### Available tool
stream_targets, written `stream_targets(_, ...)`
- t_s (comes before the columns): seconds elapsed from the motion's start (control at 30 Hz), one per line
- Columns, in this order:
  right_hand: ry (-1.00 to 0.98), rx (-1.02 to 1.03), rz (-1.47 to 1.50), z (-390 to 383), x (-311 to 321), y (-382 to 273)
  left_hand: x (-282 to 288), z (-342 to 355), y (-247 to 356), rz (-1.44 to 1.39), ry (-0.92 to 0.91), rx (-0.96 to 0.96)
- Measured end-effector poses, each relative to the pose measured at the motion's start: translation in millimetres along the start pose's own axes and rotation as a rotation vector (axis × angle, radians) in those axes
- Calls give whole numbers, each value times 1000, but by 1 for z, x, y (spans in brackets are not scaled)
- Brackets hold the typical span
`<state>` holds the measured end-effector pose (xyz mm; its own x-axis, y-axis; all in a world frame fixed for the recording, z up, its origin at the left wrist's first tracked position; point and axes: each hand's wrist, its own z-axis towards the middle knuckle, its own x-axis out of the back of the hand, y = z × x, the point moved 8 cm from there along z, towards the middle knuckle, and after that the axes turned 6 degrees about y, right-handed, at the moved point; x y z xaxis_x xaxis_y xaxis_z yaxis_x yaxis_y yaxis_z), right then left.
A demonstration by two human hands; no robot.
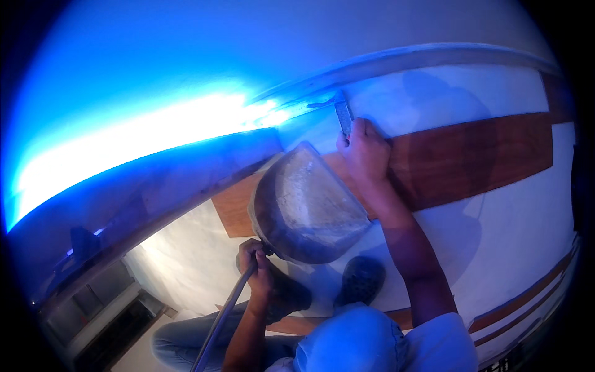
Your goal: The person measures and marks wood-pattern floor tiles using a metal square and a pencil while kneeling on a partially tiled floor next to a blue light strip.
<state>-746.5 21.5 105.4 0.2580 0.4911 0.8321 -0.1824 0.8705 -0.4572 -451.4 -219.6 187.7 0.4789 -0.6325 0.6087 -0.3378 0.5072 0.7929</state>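
My L hand (255,265) is closed round the handle (224,310), right by the pan (310,198); my R hand (365,152) is closed on the scraper (343,115), flat end pointing away past my fingers, nr the wall's foot.

Pan's btwn my hands, just ahead of L, straight lip facing R; can't tell if the lip touches the floor (508,192). Looks stiff, prob. metal or hard plastic, light-ish but front-heavy, so it'd tip if held far back. Best hold: handle close to the pan, as L has it. Scraper looks thin, light, prob. stiff; hold low on the grip, fingers clear of the end.
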Motion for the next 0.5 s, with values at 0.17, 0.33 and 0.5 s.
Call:
stream_targets(0.17,-31,-38,19,0,-1,7,-2,1,-5,-16,-28,46)
stream_targets(0.33,-49,-111,24,-13,0,17,-3,-1,-13,-50,-39,116)
stream_targets(0.5,-58,-148,-13,-28,8,42,-3,-5,-30,-42,-51,172)
